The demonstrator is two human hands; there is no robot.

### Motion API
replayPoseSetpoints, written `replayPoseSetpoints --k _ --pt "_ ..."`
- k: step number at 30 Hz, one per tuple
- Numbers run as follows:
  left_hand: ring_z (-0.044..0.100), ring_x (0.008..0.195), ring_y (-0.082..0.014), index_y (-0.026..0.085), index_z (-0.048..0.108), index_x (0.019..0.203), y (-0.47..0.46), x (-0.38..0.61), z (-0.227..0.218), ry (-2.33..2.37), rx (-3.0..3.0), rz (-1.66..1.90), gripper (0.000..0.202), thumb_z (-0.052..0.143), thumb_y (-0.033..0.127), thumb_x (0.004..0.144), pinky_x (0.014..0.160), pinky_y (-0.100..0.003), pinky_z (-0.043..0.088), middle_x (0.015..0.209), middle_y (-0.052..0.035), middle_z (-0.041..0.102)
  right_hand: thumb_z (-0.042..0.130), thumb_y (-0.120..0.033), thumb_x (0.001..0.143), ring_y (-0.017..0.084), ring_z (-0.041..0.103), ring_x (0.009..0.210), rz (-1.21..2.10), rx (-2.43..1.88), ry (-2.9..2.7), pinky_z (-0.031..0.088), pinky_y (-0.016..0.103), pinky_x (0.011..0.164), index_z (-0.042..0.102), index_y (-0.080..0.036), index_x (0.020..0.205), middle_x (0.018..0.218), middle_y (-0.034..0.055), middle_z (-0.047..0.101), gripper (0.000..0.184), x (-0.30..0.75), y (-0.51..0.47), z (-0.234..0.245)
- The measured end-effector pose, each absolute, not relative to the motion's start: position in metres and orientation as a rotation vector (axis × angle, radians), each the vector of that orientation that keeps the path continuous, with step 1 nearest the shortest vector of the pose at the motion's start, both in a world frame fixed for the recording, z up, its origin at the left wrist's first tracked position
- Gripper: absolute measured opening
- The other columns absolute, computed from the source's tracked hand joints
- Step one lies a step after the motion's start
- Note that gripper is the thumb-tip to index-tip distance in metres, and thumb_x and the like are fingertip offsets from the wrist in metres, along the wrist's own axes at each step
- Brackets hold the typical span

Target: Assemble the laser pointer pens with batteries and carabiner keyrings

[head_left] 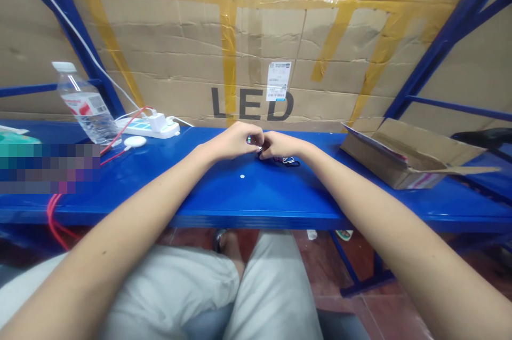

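Over the blue tabletop (256, 196), my left hand (239, 140) and my right hand (282, 144) meet with fingertips close together. Curled fingers of the left hand close on a small shiny dark thing (250, 140) with coloured glints; most of it is hidden. My right hand is bent into a pinch at a small silvery bit (260, 149) beside it; what exactly it grips I cannot make out. Under the right hand lie a silvery metal clasp (288, 160) and a black cord loop (295, 164). Whether these join the held thing is hidden.
An open cardboard box (376, 161) stands at right. At left are a water bottle (88, 105), a white power strip (150, 127), a white round puck (135, 141) and red cables (54, 217). A large carton (180, 62) walls the back; a small white dot (242, 176) lies in front.
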State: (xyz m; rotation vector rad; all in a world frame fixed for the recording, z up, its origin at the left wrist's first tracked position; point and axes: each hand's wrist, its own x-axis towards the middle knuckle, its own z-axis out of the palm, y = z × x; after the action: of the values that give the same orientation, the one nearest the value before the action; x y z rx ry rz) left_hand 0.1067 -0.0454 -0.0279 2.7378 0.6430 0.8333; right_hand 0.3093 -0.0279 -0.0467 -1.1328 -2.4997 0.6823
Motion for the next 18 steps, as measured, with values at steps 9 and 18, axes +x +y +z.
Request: replayPoseSetpoints --k 9,18 --pt "0.065 0.080 -0.0163 0.015 0.072 0.089 -0.045 0.106 -0.026 0.648 2.798 0.771 0.013 0.067 0.017 0.077 0.074 -0.027 0.047 0.086 -0.0043 0.072 0.064 -0.012 0.063 0.013 0.053 0.061 0.681 -1.116 -2.479 0.036 0.024 0.055 0.065 -0.018 0.088 0.071 -0.0033 0.062 0.026 0.309 -0.026 -0.048" --pt "0.067 0.078 -0.0184 0.025 0.079 0.089 -0.018 0.061 -0.020 1.169 2.671 0.207 0.023 0.068 0.020 0.069 0.072 -0.026 0.045 0.089 -0.0014 0.077 0.072 -0.015 0.066 0.013 0.055 0.060 0.720 -1.216 -2.447 0.039 0.025 0.055 0.058 -0.019 0.083 0.073 -0.0011 0.063 0.022 0.309 -0.027 -0.046"
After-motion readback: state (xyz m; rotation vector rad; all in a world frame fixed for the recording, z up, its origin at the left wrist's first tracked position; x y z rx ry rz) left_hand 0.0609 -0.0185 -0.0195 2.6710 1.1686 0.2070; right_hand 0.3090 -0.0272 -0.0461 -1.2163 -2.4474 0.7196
